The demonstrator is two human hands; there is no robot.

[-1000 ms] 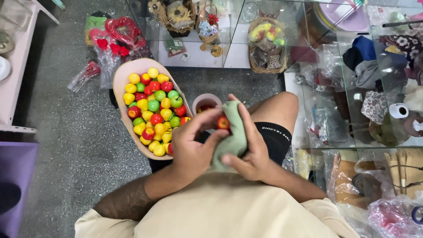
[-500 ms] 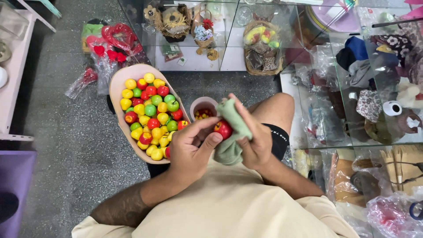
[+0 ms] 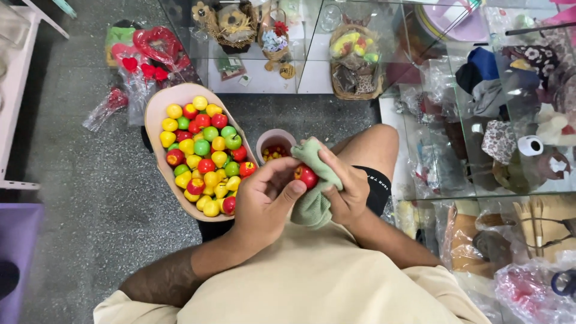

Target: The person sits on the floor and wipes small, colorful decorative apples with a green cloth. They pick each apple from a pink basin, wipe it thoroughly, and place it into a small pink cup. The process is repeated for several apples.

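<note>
A small red toy fruit (image 3: 306, 176) is pinched between the fingers of the left hand (image 3: 267, 201) and is being wiped with a green cloth (image 3: 316, 186), which is clasped in the closed grip of the right hand (image 3: 348, 191), above the lap. Wiping appears to be the step in hand; next, a steady hold and turning of the fruit would be called for. An oval tray (image 3: 157, 108) of coloured fruits and a small pink cup (image 3: 267, 137) are seen just beside the hands on the floor.
</note>
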